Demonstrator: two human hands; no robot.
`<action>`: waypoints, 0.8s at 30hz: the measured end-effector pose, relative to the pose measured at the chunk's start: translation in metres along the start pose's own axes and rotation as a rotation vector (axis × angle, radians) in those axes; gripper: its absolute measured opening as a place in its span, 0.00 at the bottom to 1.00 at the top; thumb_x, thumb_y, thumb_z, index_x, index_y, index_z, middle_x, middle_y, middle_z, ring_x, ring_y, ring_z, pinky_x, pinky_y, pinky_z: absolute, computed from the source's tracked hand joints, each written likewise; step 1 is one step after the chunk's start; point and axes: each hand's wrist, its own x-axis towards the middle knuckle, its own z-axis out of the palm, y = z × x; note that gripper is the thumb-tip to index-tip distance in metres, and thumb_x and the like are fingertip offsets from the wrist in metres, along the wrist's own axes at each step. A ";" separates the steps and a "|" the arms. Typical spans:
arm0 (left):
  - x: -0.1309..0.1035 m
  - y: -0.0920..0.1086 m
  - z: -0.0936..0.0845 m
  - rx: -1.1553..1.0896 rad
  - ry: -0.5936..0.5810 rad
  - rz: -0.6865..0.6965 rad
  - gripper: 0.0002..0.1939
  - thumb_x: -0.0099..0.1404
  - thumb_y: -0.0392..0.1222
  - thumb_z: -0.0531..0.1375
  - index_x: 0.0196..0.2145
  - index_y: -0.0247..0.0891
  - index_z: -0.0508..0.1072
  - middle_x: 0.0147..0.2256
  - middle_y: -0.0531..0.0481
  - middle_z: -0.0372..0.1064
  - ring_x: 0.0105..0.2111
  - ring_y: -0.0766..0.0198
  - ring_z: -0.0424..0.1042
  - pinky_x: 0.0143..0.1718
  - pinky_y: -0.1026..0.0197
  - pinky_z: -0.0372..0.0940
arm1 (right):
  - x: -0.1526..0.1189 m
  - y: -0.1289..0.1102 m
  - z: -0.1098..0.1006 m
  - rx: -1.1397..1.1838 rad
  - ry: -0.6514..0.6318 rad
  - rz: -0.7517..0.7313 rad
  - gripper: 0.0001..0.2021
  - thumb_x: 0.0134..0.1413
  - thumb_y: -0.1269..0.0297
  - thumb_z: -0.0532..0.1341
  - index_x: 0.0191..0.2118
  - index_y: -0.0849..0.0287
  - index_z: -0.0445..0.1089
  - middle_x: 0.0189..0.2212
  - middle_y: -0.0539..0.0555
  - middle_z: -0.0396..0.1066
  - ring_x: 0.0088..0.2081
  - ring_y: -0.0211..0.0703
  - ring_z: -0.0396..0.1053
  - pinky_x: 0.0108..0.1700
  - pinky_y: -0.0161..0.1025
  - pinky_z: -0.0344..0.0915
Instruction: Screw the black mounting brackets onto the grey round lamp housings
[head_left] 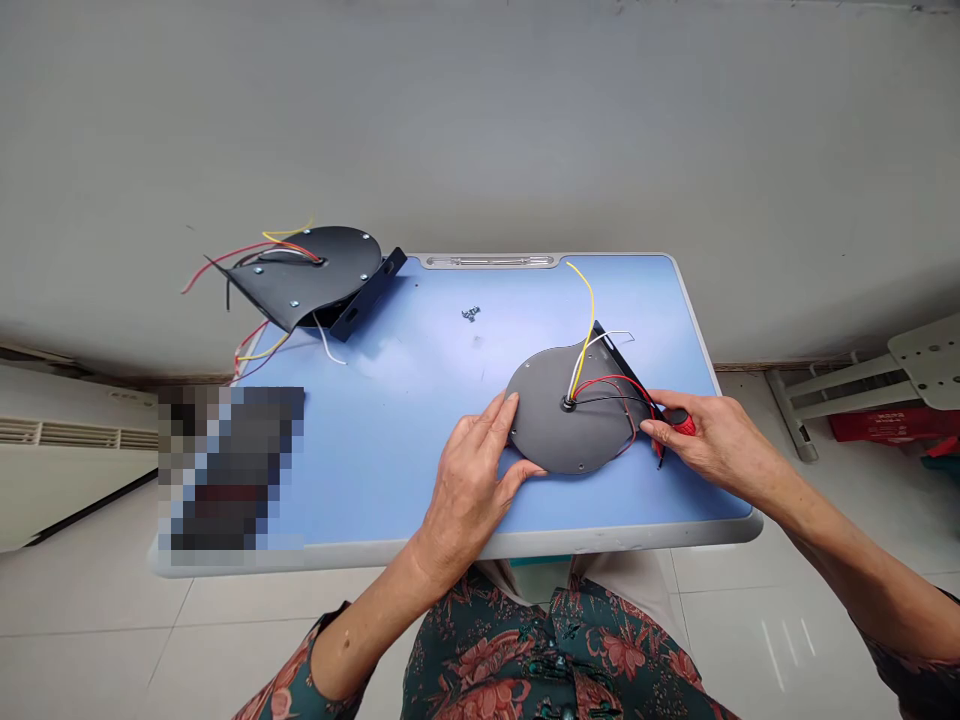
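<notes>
A dark grey rounded plate (544, 425) lies on the blue tabletop, with yellow, white, red and black wires (589, 300) coming out of a hole in its middle. Along its right side runs a black slotted bracket (621, 362). My left hand (472, 470) grips the plate's left edge, fingers on top and thumb at the near edge. At the right end of the bracket, my right hand (697, 440) is closed around a red and black handle (681, 421), its fingers also touching the plate's right corner. The tool's far end is hidden.
A similar assembled black unit (337, 260) with wires stands at the table's back left. Small screws (471, 314) lie near the back middle. A blurred dark object (240, 460) is at the left edge. The table (360, 555) has a pale rim, and a wall rises behind it.
</notes>
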 end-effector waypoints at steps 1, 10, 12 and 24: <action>0.000 0.000 0.000 0.012 -0.004 0.002 0.40 0.72 0.50 0.62 0.75 0.44 0.48 0.64 0.33 0.67 0.51 0.47 0.74 0.52 0.43 0.71 | 0.000 0.001 0.000 -0.007 0.000 -0.005 0.17 0.59 0.59 0.61 0.52 0.54 0.80 0.21 0.48 0.78 0.26 0.43 0.72 0.37 0.38 0.67; -0.001 -0.003 0.001 0.043 0.005 0.012 0.40 0.72 0.52 0.62 0.74 0.45 0.50 0.64 0.32 0.66 0.50 0.48 0.74 0.51 0.44 0.71 | 0.004 0.004 0.000 -0.004 0.017 0.012 0.23 0.58 0.56 0.61 0.57 0.56 0.78 0.18 0.47 0.75 0.26 0.43 0.71 0.36 0.38 0.65; -0.001 -0.005 0.002 0.031 0.005 0.014 0.39 0.72 0.53 0.62 0.74 0.45 0.52 0.66 0.32 0.64 0.50 0.48 0.74 0.52 0.43 0.71 | 0.006 0.002 0.000 0.009 0.024 0.048 0.23 0.57 0.58 0.62 0.56 0.57 0.79 0.19 0.48 0.76 0.27 0.44 0.71 0.37 0.39 0.65; 0.005 -0.016 0.010 -0.086 0.009 -0.030 0.30 0.71 0.50 0.64 0.67 0.41 0.66 0.66 0.33 0.64 0.41 0.57 0.76 0.55 0.45 0.70 | 0.011 -0.005 -0.008 0.064 0.037 0.028 0.14 0.51 0.66 0.61 0.42 0.60 0.81 0.18 0.47 0.68 0.25 0.37 0.60 0.32 0.35 0.57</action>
